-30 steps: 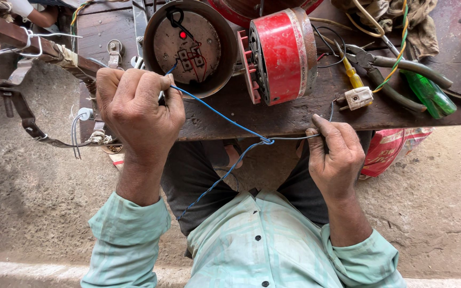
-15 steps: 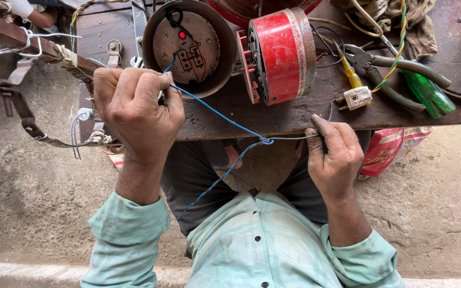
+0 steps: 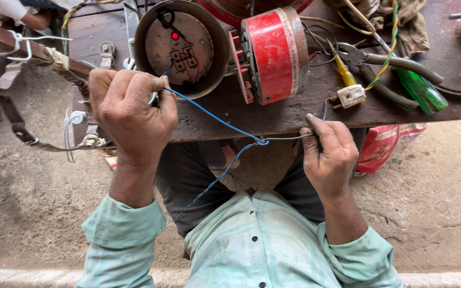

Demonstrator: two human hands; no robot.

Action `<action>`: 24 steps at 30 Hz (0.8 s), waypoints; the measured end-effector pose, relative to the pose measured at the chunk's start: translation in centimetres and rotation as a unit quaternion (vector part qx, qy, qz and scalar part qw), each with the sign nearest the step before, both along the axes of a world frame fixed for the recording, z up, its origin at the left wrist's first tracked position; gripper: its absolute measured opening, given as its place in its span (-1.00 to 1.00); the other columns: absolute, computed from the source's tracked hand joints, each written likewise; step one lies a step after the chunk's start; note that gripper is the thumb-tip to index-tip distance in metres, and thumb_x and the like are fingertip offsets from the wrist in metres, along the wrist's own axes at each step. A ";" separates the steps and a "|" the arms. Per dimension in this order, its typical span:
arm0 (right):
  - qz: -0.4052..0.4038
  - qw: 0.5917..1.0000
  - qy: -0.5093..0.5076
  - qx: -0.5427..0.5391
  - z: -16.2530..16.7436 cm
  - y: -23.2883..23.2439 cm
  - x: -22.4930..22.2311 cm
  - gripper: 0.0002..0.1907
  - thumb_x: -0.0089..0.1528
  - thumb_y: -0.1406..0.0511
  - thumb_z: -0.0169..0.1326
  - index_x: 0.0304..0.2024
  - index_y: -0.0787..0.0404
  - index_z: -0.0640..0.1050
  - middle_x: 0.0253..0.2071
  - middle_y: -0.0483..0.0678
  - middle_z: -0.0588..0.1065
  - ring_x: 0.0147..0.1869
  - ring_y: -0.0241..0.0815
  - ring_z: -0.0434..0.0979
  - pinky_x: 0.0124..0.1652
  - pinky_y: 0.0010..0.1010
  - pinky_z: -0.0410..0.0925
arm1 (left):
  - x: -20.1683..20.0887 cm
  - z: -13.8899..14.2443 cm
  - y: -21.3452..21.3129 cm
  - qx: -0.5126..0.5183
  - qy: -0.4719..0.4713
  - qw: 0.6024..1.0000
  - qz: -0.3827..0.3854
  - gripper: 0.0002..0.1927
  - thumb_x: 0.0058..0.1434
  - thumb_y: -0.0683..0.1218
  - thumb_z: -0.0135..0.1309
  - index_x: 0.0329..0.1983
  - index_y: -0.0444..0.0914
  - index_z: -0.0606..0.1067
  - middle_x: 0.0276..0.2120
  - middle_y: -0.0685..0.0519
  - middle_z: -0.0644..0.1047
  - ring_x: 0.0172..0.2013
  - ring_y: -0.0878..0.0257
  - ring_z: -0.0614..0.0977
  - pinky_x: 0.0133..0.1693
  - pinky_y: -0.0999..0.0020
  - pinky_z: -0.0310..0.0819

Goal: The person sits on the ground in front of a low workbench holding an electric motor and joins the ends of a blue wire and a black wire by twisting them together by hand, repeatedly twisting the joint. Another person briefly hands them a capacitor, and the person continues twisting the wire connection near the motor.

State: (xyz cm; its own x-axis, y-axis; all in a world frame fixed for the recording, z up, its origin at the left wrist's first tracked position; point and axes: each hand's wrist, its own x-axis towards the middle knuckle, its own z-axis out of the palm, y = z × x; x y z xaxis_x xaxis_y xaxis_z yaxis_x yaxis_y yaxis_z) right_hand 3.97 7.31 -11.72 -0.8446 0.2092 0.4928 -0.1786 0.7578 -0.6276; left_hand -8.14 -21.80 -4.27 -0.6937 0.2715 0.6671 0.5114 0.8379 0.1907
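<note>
- My left hand (image 3: 132, 114) is curled into a closed fist at the near edge of the workbench (image 3: 273, 114), pinching one end of the blue wire (image 3: 214, 118) between thumb and fingers
- My right hand (image 3: 329, 154) is closed too, gripping the thin grey wire (image 3: 286, 138) between thumb and forefinger, just below the bench edge
- The blue wire runs taut from my left fist down to a knot (image 3: 261, 142) between my two hands, where it meets the grey wire; its loose tail hangs from the knot toward my lap
- Just beyond my left hand lies a round dark motor housing (image 3: 182, 48) with an inner plate and a small red dot
- Between and beyond my hands stands a red cylindrical motor core (image 3: 270, 53)
- Beyond my right hand lie a small white connector block (image 3: 351, 96), pliers (image 3: 385, 74) and a green-handled screwdriver (image 3: 421, 92)
</note>
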 end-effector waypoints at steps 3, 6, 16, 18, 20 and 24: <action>0.002 1.000 0.004 0.001 -0.1 0.2 0.1 -0.76 0.33 0.40 0.27 0.05 0.32 0.61 -0.14 0.08 0.55 -0.08 -0.02 0.60 -0.04 -0.27 0.45 | 0.0 -0.1 0.1 0.001 -0.007 1.000 -0.001 -0.84 0.15 -0.26 0.33 -0.36 -0.20 0.54 -0.37 0.13 0.50 -0.19 0.14 0.42 -0.10 0.26 0.32; 0.005 1.000 0.014 -0.009 -0.2 0.3 0.2 -0.76 0.35 0.40 0.26 0.06 0.32 0.61 -0.13 0.08 0.56 -0.08 -0.03 0.60 -0.05 -0.28 0.46 | 0.0 -0.1 0.1 0.000 -0.006 1.000 -0.005 -0.85 0.14 -0.26 0.31 -0.35 -0.20 0.55 -0.36 0.13 0.50 -0.18 0.14 0.42 -0.08 0.26 0.33; -0.001 1.000 0.018 -0.015 -0.2 -0.1 0.2 -0.76 0.35 0.41 0.27 0.06 0.33 0.61 -0.15 0.08 0.56 -0.12 -0.06 0.60 -0.07 -0.30 0.46 | -0.1 0.1 -0.2 0.004 -0.003 1.000 -0.005 -0.83 0.11 -0.26 0.33 -0.36 -0.19 0.55 -0.37 0.13 0.49 -0.19 0.14 0.42 -0.09 0.26 0.33; -0.003 1.000 0.015 -0.014 -0.2 -0.2 0.2 -0.77 0.34 0.42 0.27 0.04 0.33 0.61 -0.16 0.07 0.56 -0.13 -0.05 0.60 -0.07 -0.30 0.45 | -0.1 0.1 -0.2 0.007 -0.003 1.000 -0.005 -0.82 0.10 -0.27 0.33 -0.37 -0.19 0.55 -0.38 0.13 0.49 -0.20 0.14 0.42 -0.11 0.26 0.33; -0.003 1.000 0.012 -0.015 -0.1 -0.3 0.2 -0.78 0.35 0.42 0.27 0.03 0.33 0.61 -0.17 0.06 0.56 -0.12 -0.05 0.60 -0.07 -0.30 0.45 | -0.2 0.2 -0.3 0.007 -0.004 1.000 -0.004 -0.82 0.12 -0.28 0.34 -0.37 -0.19 0.54 -0.39 0.13 0.49 -0.21 0.14 0.42 -0.12 0.26 0.32; -0.001 1.000 0.015 -0.017 -0.1 -0.5 0.1 -0.78 0.35 0.41 0.27 0.04 0.33 0.62 -0.16 0.06 0.56 -0.12 -0.07 0.61 -0.08 -0.32 0.46 | 0.0 0.4 -0.5 0.014 0.010 1.000 -0.006 -0.82 0.12 -0.28 0.33 -0.34 -0.19 0.55 -0.36 0.14 0.51 -0.19 0.16 0.44 -0.09 0.28 0.34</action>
State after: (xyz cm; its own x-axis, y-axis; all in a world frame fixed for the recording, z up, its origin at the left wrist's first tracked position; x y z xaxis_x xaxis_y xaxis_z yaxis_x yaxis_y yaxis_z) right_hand 4.07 6.79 -11.87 -0.8295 0.2271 0.5102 -0.1962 0.7368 -0.6470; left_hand -8.15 -22.28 -3.92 -0.6774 0.2611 0.6878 0.5253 0.8261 0.2038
